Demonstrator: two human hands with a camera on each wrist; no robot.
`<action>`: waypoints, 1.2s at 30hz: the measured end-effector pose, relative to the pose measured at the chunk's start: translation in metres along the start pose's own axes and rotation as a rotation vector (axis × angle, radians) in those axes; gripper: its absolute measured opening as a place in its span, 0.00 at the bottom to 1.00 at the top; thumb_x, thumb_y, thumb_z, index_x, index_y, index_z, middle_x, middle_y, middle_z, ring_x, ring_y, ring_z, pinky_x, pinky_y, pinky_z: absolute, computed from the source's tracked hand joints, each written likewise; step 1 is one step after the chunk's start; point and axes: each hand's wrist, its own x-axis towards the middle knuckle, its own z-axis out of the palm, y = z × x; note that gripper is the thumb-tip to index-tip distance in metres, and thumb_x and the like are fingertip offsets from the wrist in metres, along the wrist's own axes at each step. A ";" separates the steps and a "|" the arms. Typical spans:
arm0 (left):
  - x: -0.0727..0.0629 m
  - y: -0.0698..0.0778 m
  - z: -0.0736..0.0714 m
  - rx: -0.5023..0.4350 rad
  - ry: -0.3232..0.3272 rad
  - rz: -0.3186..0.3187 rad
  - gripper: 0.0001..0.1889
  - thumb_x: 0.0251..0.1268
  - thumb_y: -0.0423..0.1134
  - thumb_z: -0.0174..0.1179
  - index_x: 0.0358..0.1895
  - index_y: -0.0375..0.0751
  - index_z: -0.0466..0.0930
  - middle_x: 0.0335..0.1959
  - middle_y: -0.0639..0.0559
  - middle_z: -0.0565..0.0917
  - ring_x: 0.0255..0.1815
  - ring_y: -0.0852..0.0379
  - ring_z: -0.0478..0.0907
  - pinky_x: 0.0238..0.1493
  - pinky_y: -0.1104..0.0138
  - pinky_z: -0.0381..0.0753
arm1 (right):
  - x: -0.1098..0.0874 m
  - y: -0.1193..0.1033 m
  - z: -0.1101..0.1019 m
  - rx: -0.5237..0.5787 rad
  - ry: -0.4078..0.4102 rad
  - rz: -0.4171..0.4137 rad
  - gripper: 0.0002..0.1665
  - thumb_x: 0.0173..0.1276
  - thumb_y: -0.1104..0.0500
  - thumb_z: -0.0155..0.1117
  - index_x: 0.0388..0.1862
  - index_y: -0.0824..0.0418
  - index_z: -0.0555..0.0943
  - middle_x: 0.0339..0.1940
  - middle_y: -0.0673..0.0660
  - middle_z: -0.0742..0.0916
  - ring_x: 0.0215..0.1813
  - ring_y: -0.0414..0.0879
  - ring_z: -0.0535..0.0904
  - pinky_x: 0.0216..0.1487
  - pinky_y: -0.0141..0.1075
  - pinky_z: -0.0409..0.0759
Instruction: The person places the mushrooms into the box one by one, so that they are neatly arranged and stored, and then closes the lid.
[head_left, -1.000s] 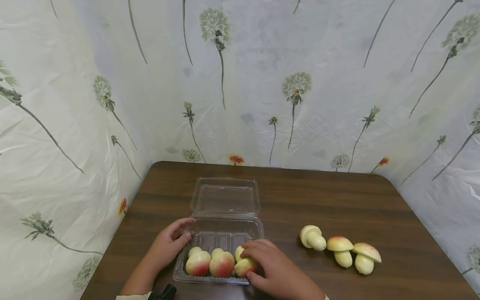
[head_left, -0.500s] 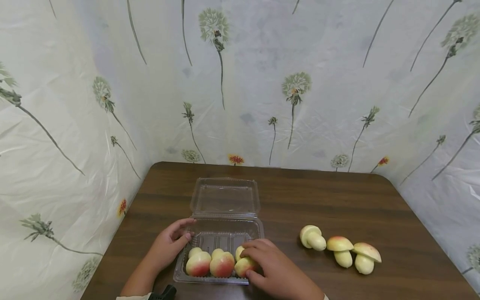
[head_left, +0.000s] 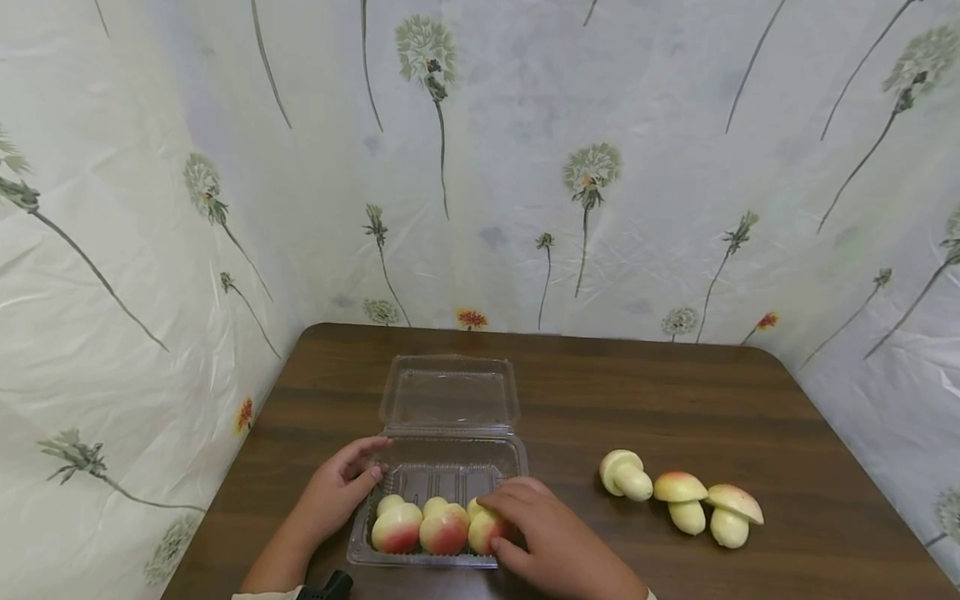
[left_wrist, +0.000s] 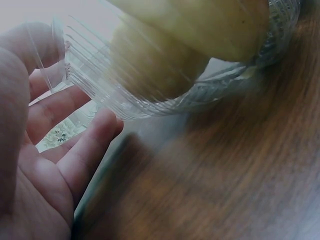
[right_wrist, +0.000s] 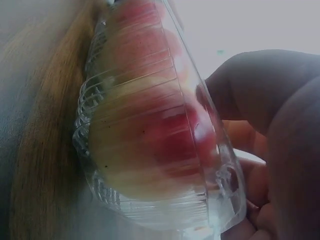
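Observation:
A clear plastic clamshell box (head_left: 429,563) stands with its lid laid back. Three yellow mushrooms with red-blushed caps lie in a row along its near side: a left one (head_left: 396,530), a middle one (head_left: 443,530) and a right one (head_left: 483,533). My right hand (head_left: 558,533) reaches over the box's right side and grips the right mushroom by its cap; the fingers hide part of it. At the box's left wall, my left hand (head_left: 341,487) holds the edge between thumb and fingers. Through the clear wall, mushrooms (left_wrist: 155,60) show in the left wrist view.
Three more mushrooms lie on the brown wooden table (head_left: 600,400) to the right: one tipped over (head_left: 626,476), one beside it (head_left: 681,502) and a third (head_left: 732,515). The open lid (head_left: 450,392) extends towards the back. Dandelion-print cloth (head_left: 495,167) surrounds the table.
My right hand has turned the right mushroom slightly and brought it a little leftwards, nearer the middle one. The left hand and the box stay where they were.

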 end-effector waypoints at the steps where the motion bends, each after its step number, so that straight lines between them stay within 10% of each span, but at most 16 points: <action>1: 0.000 0.000 0.000 -0.001 -0.001 -0.001 0.20 0.78 0.35 0.61 0.69 0.47 0.77 0.69 0.45 0.81 0.58 0.51 0.85 0.54 0.69 0.83 | 0.000 0.001 0.000 0.007 0.005 -0.003 0.23 0.69 0.52 0.72 0.62 0.46 0.83 0.58 0.37 0.84 0.64 0.39 0.76 0.67 0.42 0.77; 23: -0.001 0.003 0.001 0.002 -0.002 0.004 0.20 0.78 0.35 0.61 0.69 0.46 0.77 0.70 0.46 0.80 0.59 0.48 0.85 0.53 0.70 0.83 | -0.013 0.028 0.003 0.449 0.352 0.082 0.22 0.67 0.72 0.70 0.58 0.60 0.84 0.55 0.56 0.89 0.59 0.46 0.85 0.59 0.38 0.86; 31: -0.001 0.001 0.001 0.009 0.002 0.009 0.20 0.78 0.34 0.60 0.69 0.46 0.77 0.70 0.47 0.80 0.60 0.45 0.85 0.53 0.70 0.83 | -0.018 0.044 -0.004 0.204 0.496 0.168 0.22 0.62 0.71 0.72 0.54 0.56 0.85 0.51 0.49 0.88 0.45 0.44 0.87 0.48 0.33 0.86; 36: -0.001 0.001 0.001 0.012 0.004 0.015 0.20 0.78 0.33 0.60 0.69 0.47 0.77 0.70 0.47 0.80 0.60 0.45 0.85 0.54 0.70 0.83 | -0.019 0.052 -0.008 -0.008 0.599 0.183 0.22 0.59 0.66 0.74 0.54 0.58 0.86 0.54 0.55 0.87 0.55 0.53 0.82 0.58 0.36 0.77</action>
